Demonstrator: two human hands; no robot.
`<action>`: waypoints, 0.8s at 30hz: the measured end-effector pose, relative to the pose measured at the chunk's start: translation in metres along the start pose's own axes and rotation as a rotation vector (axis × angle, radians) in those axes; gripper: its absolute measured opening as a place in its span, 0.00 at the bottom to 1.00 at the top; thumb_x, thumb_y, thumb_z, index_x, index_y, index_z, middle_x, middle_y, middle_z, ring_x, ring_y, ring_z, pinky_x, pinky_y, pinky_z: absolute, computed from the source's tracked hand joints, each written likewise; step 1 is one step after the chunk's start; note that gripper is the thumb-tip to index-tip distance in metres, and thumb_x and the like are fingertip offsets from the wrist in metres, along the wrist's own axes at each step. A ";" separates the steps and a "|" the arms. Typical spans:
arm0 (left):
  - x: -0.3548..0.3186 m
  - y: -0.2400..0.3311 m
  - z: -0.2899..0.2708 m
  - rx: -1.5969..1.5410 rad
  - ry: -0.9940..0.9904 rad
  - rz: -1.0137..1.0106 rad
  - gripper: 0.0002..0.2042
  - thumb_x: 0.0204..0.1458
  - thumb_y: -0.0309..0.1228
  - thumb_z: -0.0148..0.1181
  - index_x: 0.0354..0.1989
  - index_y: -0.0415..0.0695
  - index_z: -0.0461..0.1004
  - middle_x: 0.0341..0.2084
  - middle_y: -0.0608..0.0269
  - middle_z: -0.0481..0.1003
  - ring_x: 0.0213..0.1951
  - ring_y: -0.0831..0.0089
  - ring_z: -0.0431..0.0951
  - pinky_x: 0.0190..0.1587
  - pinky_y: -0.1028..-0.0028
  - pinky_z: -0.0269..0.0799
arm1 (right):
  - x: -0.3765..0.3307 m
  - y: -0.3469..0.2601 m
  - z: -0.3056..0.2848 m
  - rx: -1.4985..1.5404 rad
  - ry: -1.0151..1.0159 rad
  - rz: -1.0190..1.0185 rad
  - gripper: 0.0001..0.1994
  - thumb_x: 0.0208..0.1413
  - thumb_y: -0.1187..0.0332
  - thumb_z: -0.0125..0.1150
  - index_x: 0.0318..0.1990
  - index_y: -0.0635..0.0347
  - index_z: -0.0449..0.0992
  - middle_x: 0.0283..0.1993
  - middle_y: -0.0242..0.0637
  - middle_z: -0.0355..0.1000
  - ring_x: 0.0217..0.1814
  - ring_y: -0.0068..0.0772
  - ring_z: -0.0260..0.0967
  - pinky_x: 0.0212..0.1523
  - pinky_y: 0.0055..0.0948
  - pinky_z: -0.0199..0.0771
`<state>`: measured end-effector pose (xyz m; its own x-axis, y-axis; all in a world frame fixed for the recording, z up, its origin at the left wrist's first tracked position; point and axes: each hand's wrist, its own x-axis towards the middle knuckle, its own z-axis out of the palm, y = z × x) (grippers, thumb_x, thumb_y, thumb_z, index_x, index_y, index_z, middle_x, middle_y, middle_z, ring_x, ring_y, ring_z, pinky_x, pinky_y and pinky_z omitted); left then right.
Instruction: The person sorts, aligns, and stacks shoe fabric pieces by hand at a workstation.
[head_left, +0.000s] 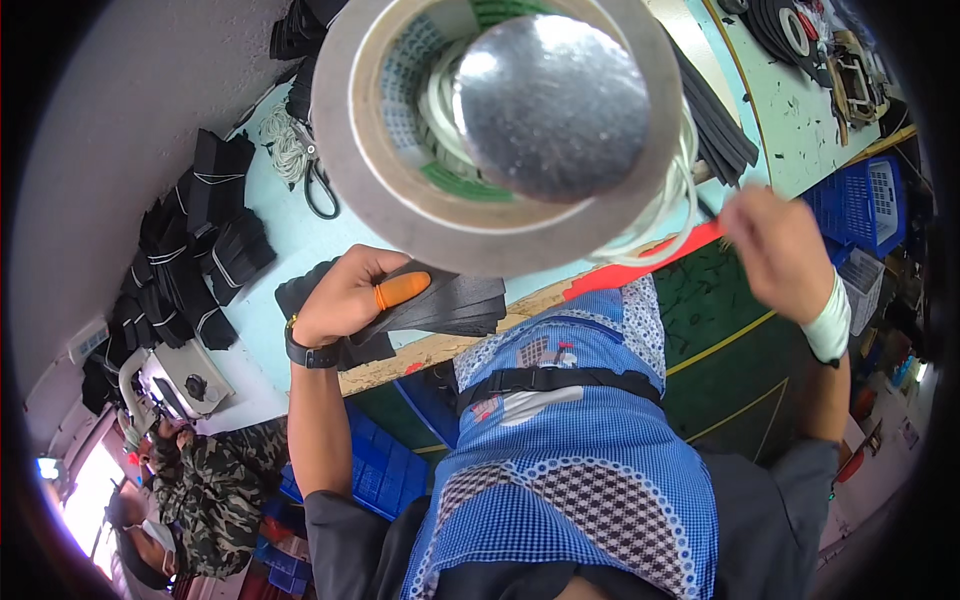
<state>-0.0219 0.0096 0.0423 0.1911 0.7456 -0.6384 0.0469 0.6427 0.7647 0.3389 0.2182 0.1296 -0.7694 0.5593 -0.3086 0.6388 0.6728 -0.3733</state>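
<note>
My left hand (352, 298) is closed on a fanned stack of black foam strips (455, 305) at the table's front edge. An orange finger cot (402, 291) covers its thumb, which presses on top of the strips. My right hand (775, 250) is raised at the right, near a red strip on the table edge. Its fingers are curled together and slightly blurred; what they hold, if anything, I cannot make out. Large in the upper middle, a grey ring-shaped holder (350, 170) with white cord (683, 200) and a shiny metal disc (555, 105) hides part of the table.
Bundles of black strips tied with white cord (222, 180) lie at the left, near black-handled scissors (320, 190) and a cord hank (285, 145). More black strips (715, 110) lie at the right. Blue crates (865, 205) stand beyond. Other people (215, 490) are at lower left.
</note>
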 end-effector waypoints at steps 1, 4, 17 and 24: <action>0.003 0.000 -0.002 0.016 -0.017 -0.014 0.12 0.57 0.26 0.57 0.48 0.35 0.77 0.36 0.67 0.80 0.38 0.83 0.72 0.44 0.78 0.69 | -0.013 0.001 0.001 -0.099 -0.344 -0.013 0.08 0.52 0.66 0.64 0.32 0.61 0.75 0.26 0.46 0.71 0.28 0.47 0.72 0.30 0.35 0.70; 0.008 0.004 -0.002 0.038 -0.006 0.073 0.12 0.57 0.26 0.57 0.48 0.34 0.77 0.37 0.66 0.79 0.39 0.83 0.72 0.45 0.78 0.68 | -0.010 -0.005 0.017 -0.029 -0.964 -0.027 0.16 0.49 0.53 0.67 0.25 0.57 0.78 0.24 0.46 0.73 0.28 0.48 0.73 0.29 0.39 0.70; 0.017 -0.037 -0.011 -0.024 0.138 0.223 0.16 0.47 0.26 0.69 0.45 0.40 0.76 0.39 0.60 0.79 0.40 0.71 0.79 0.44 0.70 0.76 | 0.064 -0.022 0.059 0.091 0.375 -0.348 0.05 0.47 0.73 0.64 0.32 0.60 0.77 0.28 0.39 0.74 0.33 0.45 0.73 0.36 0.39 0.71; 0.012 -0.067 -0.022 -0.115 0.274 0.412 0.16 0.43 0.25 0.72 0.42 0.41 0.76 0.35 0.63 0.78 0.35 0.74 0.78 0.38 0.73 0.76 | 0.071 -0.012 0.056 -0.239 0.569 -0.346 0.17 0.43 0.72 0.65 0.44 0.61 0.76 0.42 0.37 0.73 0.48 0.40 0.70 0.44 0.38 0.69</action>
<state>-0.0447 -0.0206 -0.0185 -0.0938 0.9502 -0.2971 -0.0898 0.2891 0.9531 0.2764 0.2229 0.0627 -0.8499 0.4170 0.3221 0.3910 0.9089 -0.1450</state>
